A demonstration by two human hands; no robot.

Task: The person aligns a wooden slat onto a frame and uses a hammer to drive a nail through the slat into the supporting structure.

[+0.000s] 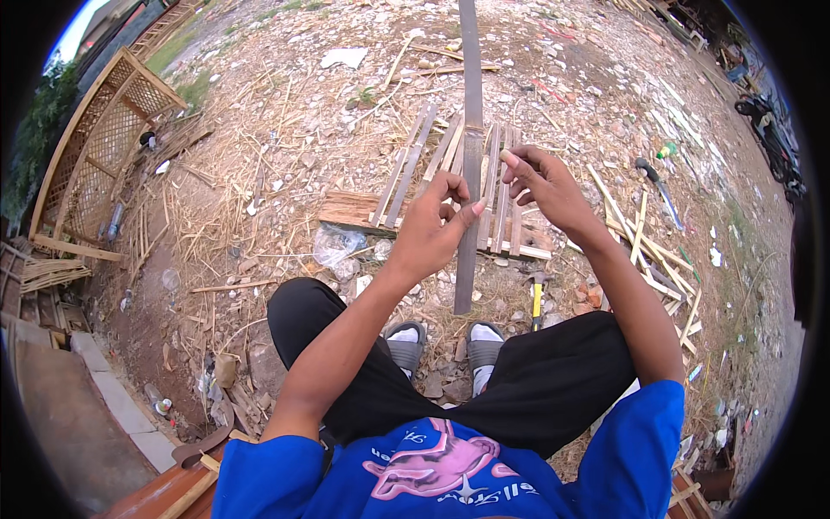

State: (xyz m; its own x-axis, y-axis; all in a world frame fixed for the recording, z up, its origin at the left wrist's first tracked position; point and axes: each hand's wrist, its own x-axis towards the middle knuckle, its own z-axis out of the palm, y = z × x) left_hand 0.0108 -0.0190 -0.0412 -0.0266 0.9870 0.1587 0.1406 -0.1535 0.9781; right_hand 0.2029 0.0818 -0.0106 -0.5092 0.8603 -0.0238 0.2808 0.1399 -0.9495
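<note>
A person in a blue shirt and black trousers sat outdoors on littered, stony ground, seen from above. The left hand was curled with its grip clamped on a long, dark strip that stood nearly upright between the knees, its foot near the sandals and its top running out of view. The right hand hovered just beside the strip, thumb and forefinger pinched together on something pale; it was too small to make out.

Behind the hands, partly hidden by them and by the strip, a row of slats lay fanned across a flat board on the ground. A crumpled clear bag lay just left of the board. A hammer with a yellow handle rested by the right knee. More loose slats were scattered to the right, and farther off lay another hammer with a dark handle. At far left stood a lattice frame of woven strips, with a stack of cut pieces beneath it. Straw and shavings covered the dirt all round.
</note>
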